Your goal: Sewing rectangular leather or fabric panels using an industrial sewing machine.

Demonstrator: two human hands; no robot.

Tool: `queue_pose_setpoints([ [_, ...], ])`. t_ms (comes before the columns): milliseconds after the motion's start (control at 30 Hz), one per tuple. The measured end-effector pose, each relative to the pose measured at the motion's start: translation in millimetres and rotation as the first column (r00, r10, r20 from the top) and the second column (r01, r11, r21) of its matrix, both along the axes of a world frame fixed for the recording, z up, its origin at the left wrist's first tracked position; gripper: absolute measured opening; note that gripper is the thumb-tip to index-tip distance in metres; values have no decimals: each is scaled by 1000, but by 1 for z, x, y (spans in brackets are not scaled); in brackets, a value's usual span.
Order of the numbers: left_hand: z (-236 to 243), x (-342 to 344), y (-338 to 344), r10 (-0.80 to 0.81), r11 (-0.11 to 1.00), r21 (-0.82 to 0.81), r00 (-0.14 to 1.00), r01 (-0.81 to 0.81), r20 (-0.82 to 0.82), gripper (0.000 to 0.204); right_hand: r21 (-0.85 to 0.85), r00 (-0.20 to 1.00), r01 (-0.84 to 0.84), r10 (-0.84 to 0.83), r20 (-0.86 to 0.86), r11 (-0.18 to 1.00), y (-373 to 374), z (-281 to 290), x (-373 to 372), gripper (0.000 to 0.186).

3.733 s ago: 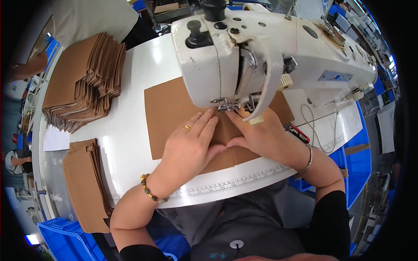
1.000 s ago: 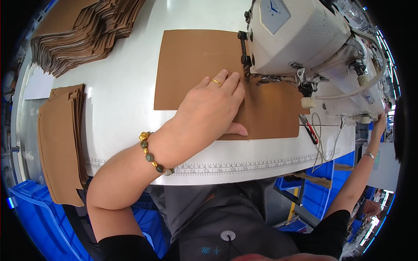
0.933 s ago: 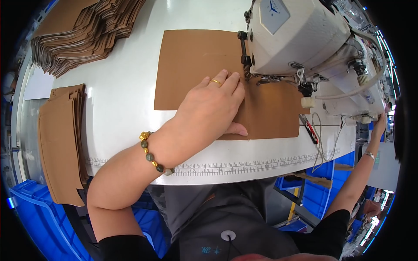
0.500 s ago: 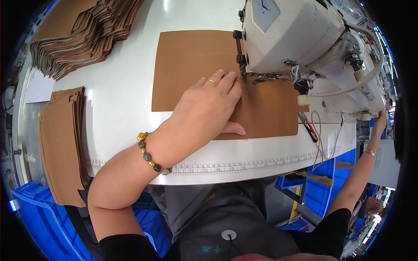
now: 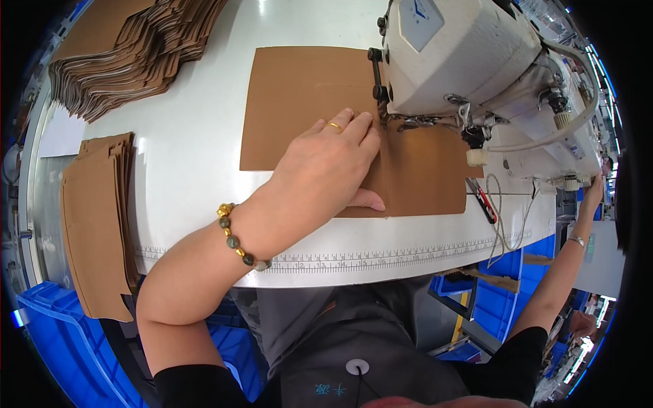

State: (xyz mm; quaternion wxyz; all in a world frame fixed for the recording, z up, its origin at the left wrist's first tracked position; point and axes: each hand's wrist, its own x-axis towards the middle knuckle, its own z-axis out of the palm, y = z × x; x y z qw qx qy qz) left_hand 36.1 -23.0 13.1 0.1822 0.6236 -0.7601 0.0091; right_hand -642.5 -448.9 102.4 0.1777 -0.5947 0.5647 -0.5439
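My left hand (image 5: 330,160) presses down on brown leather-like sheets (image 5: 292,88), fingers stretched forward and thumb apart near the front edge. Its fingertips are just left of the needle area of a white sewing machine (image 5: 456,61). The right part of the brown material (image 5: 428,170) extends under the machine's head, and a seam or fold runs toward me between the two parts. At the far right, my right arm reaches up along the machine's end; my right hand (image 5: 596,187) is small there, beside the machine body, and its fingers are hard to make out.
Tall brown panel stacks (image 5: 136,61) lie at the back left, with another stack (image 5: 98,224) at the left edge. Red-handled snips (image 5: 484,202) and a loose cord (image 5: 500,217) are right of the work. A printed ruler (image 5: 326,260) lines the front edge. Blue bins (image 5: 75,340) stand below.
The left part of the brown material has shifted slightly right and away from me, with my left hand still flat on it. My right hand stays at the machine's end.
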Motion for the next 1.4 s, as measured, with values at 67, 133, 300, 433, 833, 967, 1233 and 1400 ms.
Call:
queue_pose_setpoints([
  [67,0,-1,0,-2,1000,-1,1000,2,-1,82,1,999,35,-35,-37,999,0,-3,0,45],
  [133,0,-2,0,3,1000,-8,1000,-3,4,82,-15,999,21,-22,-40,1000,-1,-5,-3,48],
  [300,0,-3,1,5,1000,-6,1000,-5,10,82,-28,1000,10,-11,-18,1000,-8,-4,-15,49],
  [433,-1,-2,1,4,1000,4,1000,-5,8,83,-28,1000,16,-16,-10,999,-13,-10,-12,45],
  [833,11,3,1,-35,999,-5,999,35,-36,78,-123,973,221,-227,-37,968,35,-19,41,50],
  [967,8,6,-14,26,1000,10,993,-25,-117,62,-676,933,224,-356,-60,702,133,-20,156,29],
  [1233,-3,10,-44,181,982,114,917,-150,-355,12,-208,342,-883,272,-900,421,288,-65,438,17],
  [1400,-9,3,-36,76,992,-82,978,-93,-195,14,-173,342,-881,339,-876,441,279,-95,476,21],
])
